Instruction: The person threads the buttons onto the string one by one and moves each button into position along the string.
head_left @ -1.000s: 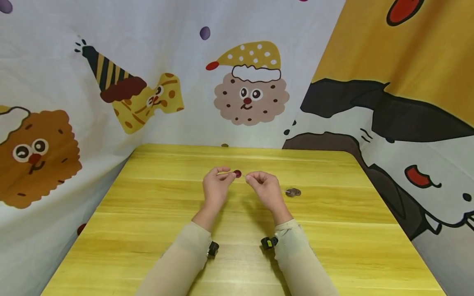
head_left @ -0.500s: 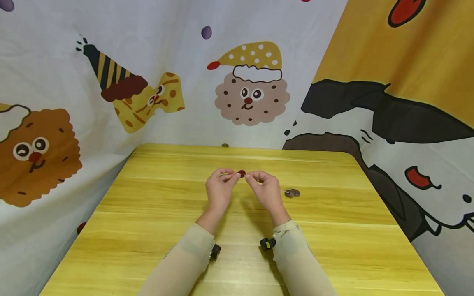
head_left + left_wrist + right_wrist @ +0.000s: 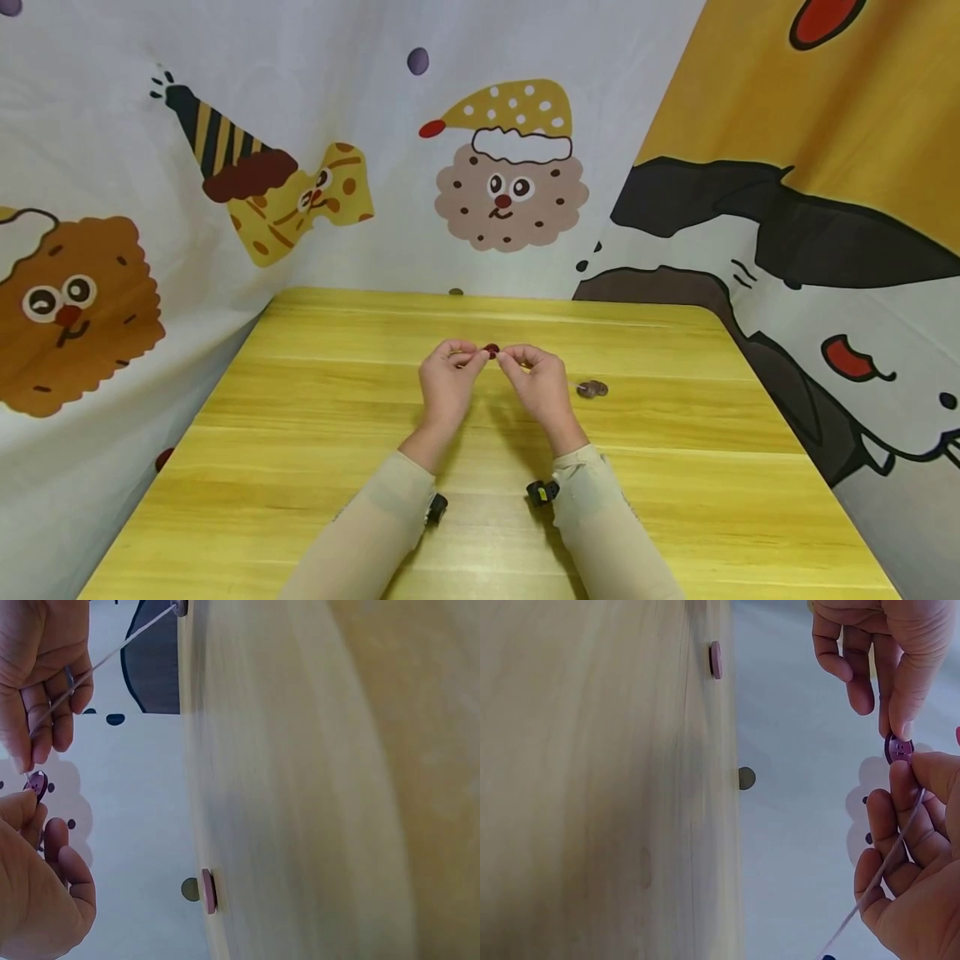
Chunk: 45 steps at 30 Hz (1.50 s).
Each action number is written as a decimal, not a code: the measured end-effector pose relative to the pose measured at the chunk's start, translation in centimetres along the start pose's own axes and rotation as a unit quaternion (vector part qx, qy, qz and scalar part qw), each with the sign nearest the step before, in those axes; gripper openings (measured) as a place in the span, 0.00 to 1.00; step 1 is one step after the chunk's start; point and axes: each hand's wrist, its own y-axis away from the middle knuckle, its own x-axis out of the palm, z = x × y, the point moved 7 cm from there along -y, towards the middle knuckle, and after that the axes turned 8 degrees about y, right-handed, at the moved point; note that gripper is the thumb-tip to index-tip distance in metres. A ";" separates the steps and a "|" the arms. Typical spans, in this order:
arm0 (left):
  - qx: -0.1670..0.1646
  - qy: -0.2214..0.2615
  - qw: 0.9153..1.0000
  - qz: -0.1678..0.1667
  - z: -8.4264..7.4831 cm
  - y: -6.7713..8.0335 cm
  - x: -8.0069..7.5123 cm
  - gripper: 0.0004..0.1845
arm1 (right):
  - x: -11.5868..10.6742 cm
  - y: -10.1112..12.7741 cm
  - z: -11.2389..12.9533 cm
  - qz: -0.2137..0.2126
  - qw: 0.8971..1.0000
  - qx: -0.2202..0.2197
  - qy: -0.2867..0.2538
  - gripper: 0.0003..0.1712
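Observation:
Above the table, my left hand (image 3: 448, 379) pinches a dark red button (image 3: 900, 748) by its edge between thumb and fingertip. My right hand (image 3: 538, 383) pinches a thin pale string (image 3: 112, 651) right at the button's face, fingertips of both hands nearly meeting. From the right hand the string slants down toward a small cluster of brownish buttons (image 3: 592, 389) lying on the table to the right. The button's holes show in the right wrist view; how far the string passes through them I cannot tell.
Another reddish button (image 3: 208, 891) lies on the wooden table (image 3: 300, 500); the head view does not show it. A cartoon-printed curtain (image 3: 360, 50) hangs behind the table and along its sides. Dark wrist cameras (image 3: 542, 492) sit at both sleeves.
My left hand has brought the button rightward to my right fingertips, closing the small gap between them. The right hand has barely moved, and the buttons on the table stay put.

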 end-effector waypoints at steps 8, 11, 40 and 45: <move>0.016 -0.009 1.000 -0.002 -0.1 0.1 0.1 0.08 | -0.2 -0.1 0.1 -0.013 1.000 0.008 0.013 0.11; 0.024 -0.014 1.000 -0.002 -0.2 0.2 0.1 0.08 | -0.2 -0.1 0.1 -0.018 1.000 0.006 0.018 0.11; 0.099 -0.074 0.992 -0.005 -0.9 0.7 0.6 0.08 | -0.4 0.0 -0.1 -0.070 0.997 0.000 0.034 0.10; 0.104 -0.085 0.991 -0.008 -1.0 0.7 0.7 0.08 | -0.3 0.0 -0.1 -0.070 0.997 0.003 0.025 0.11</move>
